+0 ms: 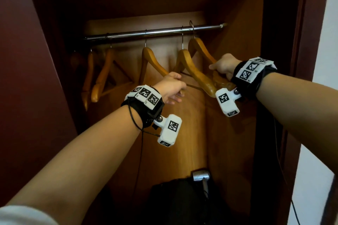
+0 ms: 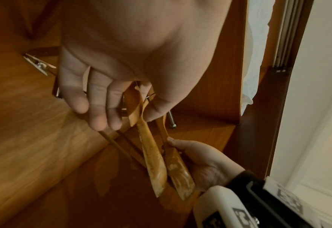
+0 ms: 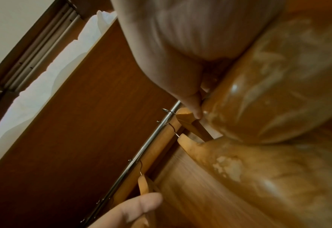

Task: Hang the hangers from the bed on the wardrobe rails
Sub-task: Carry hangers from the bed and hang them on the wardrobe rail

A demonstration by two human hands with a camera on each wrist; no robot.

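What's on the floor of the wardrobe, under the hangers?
Below the wooden hangers the head view shows a dark bag-like bundle with a silvery hair-dryer-shaped object on it. The bundle's contents and the floor beneath are hidden.

Both bare arms reach forward mid-frame; right hand (image 1: 223, 66) clenched at right, left hand (image 1: 172, 87) loosely curled at centre.

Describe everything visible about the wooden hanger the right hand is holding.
The rightmost hanger is glossy honey-coloured wood with broad contoured shoulders, a thin crossbar and a metal wire hook. Its finish looks worn and blotchy near the shoulder end. The hook is looped over the chrome rail, and the body is tilted toward the viewer. The right hand grips its near shoulder end, which lies close beside the neighbouring hanger; whether they touch is unclear.
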